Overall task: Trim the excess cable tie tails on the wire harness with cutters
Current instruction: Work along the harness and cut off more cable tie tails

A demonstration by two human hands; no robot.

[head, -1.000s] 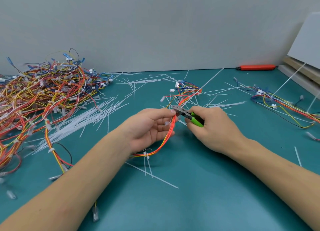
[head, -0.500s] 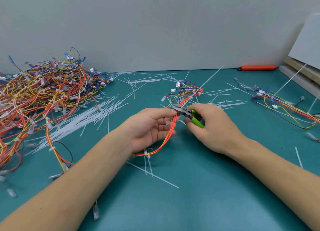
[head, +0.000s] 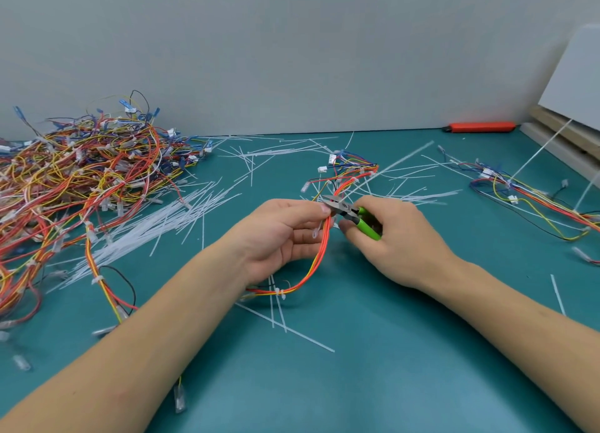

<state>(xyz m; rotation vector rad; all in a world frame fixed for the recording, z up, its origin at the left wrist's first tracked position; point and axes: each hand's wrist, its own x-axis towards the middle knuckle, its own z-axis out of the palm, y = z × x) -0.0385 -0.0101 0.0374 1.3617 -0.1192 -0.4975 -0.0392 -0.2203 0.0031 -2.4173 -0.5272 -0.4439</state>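
Observation:
A wire harness (head: 319, 257) of red, orange and yellow wires loops across the middle of the teal table. My left hand (head: 279, 237) holds it, thumb and fingertips pinching the bundle near its top. My right hand (head: 393, 237) grips green-handled cutters (head: 352, 216), whose metal jaws point left and meet the harness just by my left fingertips. A white cable tie (head: 281, 292) sits on the harness's lower bend, and its thin tails hang down. A long white tail rises from the harness's far end toward the upper right.
A big tangle of harnesses (head: 74, 179) fills the left side. Cut white tie tails (head: 156, 224) lie scattered across the table. Another harness (head: 532, 195) lies at the right, an orange utility knife (head: 480, 127) by the wall, and boards (head: 571, 140) at the far right.
The view has tilted slightly. The cutters' jaws have edged closer to my left fingertips on the harness. Both hands otherwise stay in place.

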